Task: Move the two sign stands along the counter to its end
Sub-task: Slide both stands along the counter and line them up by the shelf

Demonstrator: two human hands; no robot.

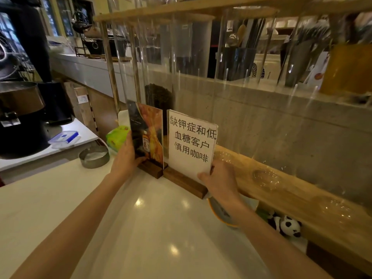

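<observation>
Now we hold both stands upright on the glossy white surface (157, 228), side by side against the light wooden ledge (281, 190). Our left hand (125, 158) clamps the outer edge of the dark-and-orange bottle advert in its walnut-brown wooden base (149, 137); our right hand (220, 181) grips the lower right corner of the white notice with black Chinese characters on a brown wooden block (191, 143). Their faces point toward us, and the long bases run in one line along the ledge.

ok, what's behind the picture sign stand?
Behind the picture sign stand: a green tissue pack at its left edge, and a clear canister of coffee beans rising above it. The left hand grips its edge. The canister's base is covered.
</observation>
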